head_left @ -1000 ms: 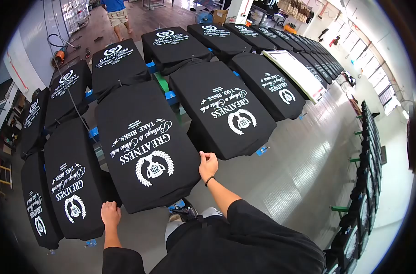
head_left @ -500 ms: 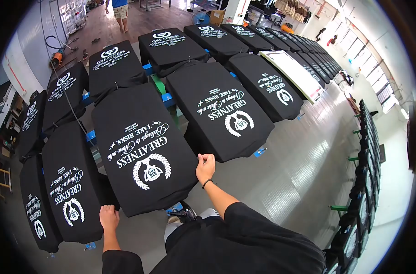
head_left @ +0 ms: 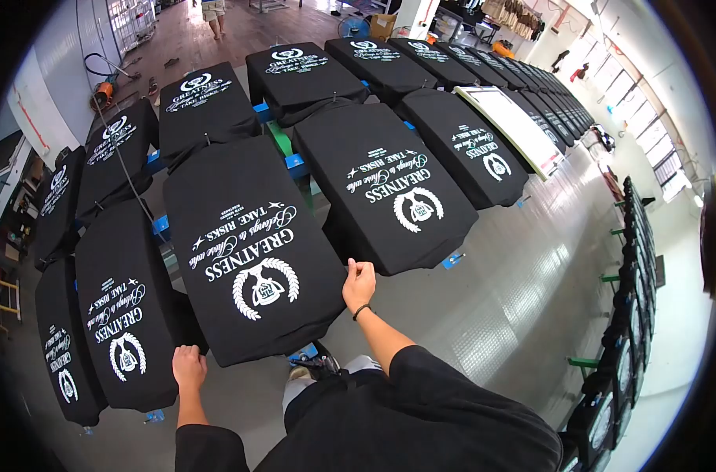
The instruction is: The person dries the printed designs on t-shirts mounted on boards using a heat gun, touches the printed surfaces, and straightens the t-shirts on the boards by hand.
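Background person [head_left: 213, 12]: moved farther off. Left hand [head_left: 190, 367] and right hand [head_left: 359, 285]: closed, gripping opposite side edges, black shirt [head_left: 252, 244], white print.

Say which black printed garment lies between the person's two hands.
The near-row garment directly ahead: the left hand is by its lower left side, the right hand by its right edge. No other garment has a hand on each side.
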The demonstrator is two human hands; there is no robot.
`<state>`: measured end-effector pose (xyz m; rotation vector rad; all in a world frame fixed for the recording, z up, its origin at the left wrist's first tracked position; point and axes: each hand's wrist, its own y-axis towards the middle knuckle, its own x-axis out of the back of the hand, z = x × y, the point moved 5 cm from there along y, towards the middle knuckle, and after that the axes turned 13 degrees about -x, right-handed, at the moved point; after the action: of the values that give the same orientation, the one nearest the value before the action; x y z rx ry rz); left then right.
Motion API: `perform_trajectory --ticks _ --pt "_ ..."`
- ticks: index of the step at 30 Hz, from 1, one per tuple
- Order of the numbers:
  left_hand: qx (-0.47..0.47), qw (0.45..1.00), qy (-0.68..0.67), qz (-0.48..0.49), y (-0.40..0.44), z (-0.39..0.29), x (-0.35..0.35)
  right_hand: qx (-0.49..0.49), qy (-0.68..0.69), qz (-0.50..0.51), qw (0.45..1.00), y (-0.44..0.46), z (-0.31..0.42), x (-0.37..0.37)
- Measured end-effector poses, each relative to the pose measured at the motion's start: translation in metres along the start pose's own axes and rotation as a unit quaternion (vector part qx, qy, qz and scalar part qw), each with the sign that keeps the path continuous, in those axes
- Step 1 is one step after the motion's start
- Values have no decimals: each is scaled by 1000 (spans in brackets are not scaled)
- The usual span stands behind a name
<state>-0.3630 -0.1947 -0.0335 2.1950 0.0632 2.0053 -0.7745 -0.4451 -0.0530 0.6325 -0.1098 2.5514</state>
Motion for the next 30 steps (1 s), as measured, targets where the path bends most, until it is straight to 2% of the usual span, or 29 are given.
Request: perform_trajectory --ticks 3,7,9,18,27,30 --pt "-10 1000 2 -10 0 -1 1 40 9 -9 999 2 0 -2" --pt "-9 1000 1 -8 0 0 1 44 15 -38 998 -1 11 4" --pt "-7 1000 1 -8 -1 0 -1 5 57 -13 998 -2 10 5" --pt "-18 1000 8 -14 -1 1 -1 2 21 1 1000 0 5 1" --pt "-14 1000 22 -17 -1 1 2 89 25 -4 996 0 10 2" --pt "-8 999 36 6 -3 4 -2 84 20 -11 996 0 11 2"
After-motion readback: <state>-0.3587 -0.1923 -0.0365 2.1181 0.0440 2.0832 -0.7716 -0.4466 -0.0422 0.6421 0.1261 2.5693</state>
